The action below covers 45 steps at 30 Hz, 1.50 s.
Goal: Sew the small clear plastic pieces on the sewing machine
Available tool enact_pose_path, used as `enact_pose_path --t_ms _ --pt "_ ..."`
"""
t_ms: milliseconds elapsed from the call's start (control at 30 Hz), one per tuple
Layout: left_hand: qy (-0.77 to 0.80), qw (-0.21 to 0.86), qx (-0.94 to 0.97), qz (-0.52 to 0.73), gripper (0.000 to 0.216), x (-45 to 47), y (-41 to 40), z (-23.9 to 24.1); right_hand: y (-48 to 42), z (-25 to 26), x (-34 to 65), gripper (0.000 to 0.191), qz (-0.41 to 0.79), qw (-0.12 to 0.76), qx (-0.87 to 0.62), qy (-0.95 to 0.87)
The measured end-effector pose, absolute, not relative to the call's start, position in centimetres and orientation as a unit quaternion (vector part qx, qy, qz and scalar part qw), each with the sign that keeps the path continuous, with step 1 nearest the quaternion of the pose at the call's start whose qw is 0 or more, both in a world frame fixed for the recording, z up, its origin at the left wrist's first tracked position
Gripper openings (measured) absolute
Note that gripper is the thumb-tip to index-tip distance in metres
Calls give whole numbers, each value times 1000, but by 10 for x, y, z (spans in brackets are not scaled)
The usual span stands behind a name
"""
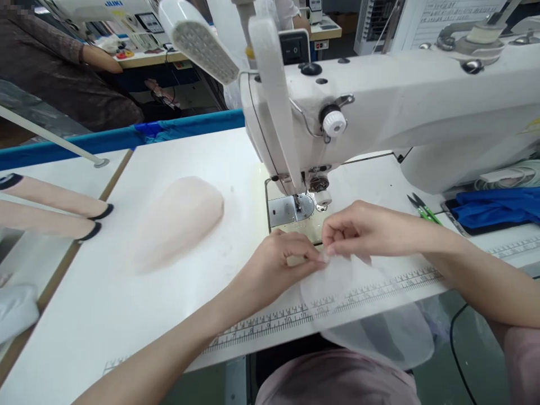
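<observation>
My left hand (287,260) and my right hand (352,230) meet in front of the sewing machine (379,112), fingertips pinched close together. Between them is a thin, see-through white piece of fabric (337,284), which hangs down over the table's front edge. Both hands are closed on its edge. Just behind my fingers lie the metal needle plate (287,210) and the presser foot (298,203). A sheer, pale pink fabric piece (185,222) lies flat on the white table (169,315), left of the needle.
Green-handled thread snips (424,210) and a blue cloth (498,207) lie at the right. A printed ruler (274,323) runs along the front edge. Two beige rolls with dark ends (50,211) are at the left. Another person (63,73) stands beyond the blue-edged table.
</observation>
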<state>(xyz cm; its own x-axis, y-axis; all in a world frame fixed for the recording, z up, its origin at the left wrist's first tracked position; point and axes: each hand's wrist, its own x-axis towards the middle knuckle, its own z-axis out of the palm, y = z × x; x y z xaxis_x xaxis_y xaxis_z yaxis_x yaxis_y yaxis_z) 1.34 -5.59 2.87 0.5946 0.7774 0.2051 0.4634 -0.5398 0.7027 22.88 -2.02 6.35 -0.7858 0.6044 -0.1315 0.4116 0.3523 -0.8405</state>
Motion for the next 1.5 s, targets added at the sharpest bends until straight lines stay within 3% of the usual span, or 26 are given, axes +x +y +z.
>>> enact_pose_path --t_ms 167,300,467,967,1267,1500 --pt "377 99 879 276 6 6 -36 -9 -5 29 209 8 317 135 -428 -836" --pt "423 59 860 279 6 1 -35 -17 -3 18 200 11 242 152 -448 -847" --pt "479 4 845 237 33 0 -40 -12 -2 17 195 21 177 143 -472 -852" --pt "346 -171 894 226 20 -4 -42 -8 5 -4 189 20 98 172 -474 -858" --pt "348 -149 909 175 33 -1 -51 -4 5 3 204 27 -129 135 -466 -865" --pt "383 -160 895 165 36 2 -50 -6 -16 0 197 29 -145 126 -389 -901"
